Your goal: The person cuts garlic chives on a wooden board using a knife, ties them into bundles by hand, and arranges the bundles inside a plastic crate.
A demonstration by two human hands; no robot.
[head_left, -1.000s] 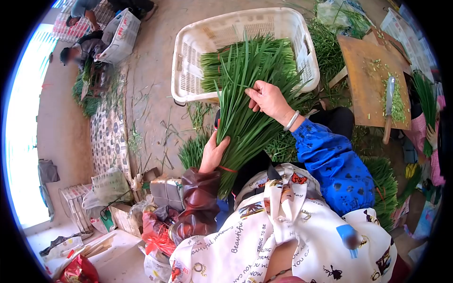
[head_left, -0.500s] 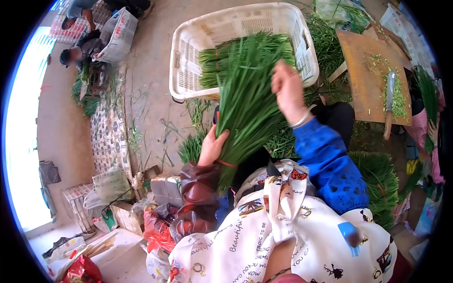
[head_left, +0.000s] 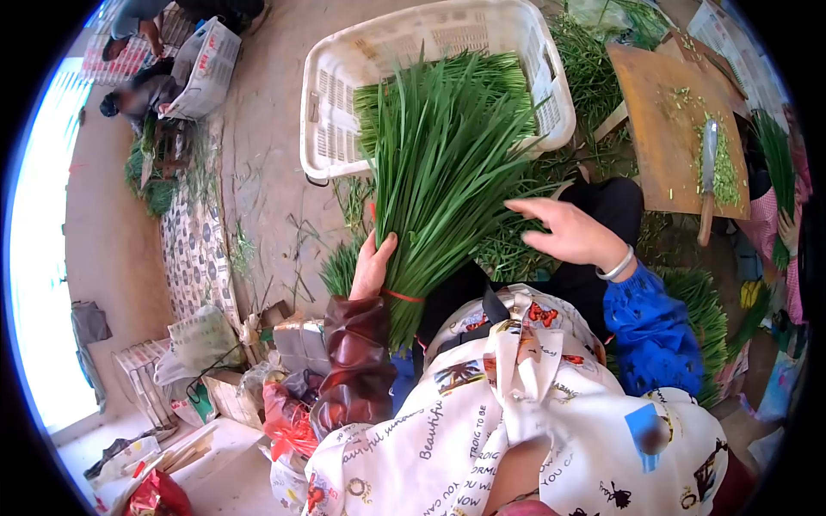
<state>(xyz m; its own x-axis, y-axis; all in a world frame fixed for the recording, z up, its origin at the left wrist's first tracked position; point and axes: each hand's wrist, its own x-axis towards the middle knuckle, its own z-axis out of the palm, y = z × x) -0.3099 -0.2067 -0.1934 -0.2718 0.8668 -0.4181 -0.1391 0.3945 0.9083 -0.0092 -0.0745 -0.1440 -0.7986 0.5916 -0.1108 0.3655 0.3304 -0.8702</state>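
The left hand (head_left: 373, 265) clasps the bunch (head_left: 439, 181) above its band (head_left: 403, 296); I see its long axis pointing at the crate (head_left: 430, 33). Just right of the leaves, the right hand (head_left: 570, 232) hangs loosely spread, holding nothing.

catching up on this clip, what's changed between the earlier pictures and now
The right hand has left the upper leaves of the green bundle, moving right and back toward the body; its once-closed grip is now open at the bundle's edge, contact unclear. Unchanged: the left hand holds the bundle near its red band, and the knife lies on the board.
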